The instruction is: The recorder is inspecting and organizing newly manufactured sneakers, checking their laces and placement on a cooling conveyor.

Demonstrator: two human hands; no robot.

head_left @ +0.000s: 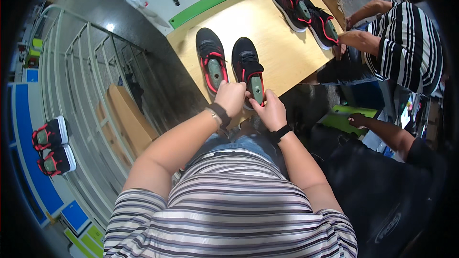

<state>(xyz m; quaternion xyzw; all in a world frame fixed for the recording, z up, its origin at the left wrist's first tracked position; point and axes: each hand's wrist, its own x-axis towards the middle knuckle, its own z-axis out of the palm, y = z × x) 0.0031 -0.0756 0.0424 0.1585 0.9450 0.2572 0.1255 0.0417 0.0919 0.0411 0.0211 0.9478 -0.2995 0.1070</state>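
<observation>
Two black shoes with red lining stand on the wooden tabletop with their toes pointing away from me. Each has a green shoe last inside. My left hand (pixel 231 98) is closed at the heel of the right-hand shoe (pixel 245 57), next to the heel of the left-hand shoe (pixel 209 43). From the other side, my right hand (pixel 271 111) pinches the same heel, with its thumb beside the green last (pixel 256 89). My fingers partly hide the heel's edge.
Another pair of black shoes (pixel 297 7) lies at the table's (pixel 239 12) far right, beside a co-worker's hand (pixel 340 50). Another person's arm (pixel 382 131) reaches in at right. A metal rack (pixel 91 67) stands left, with a cardboard piece (pixel 126 119) and more shoes (pixel 50 145) beyond.
</observation>
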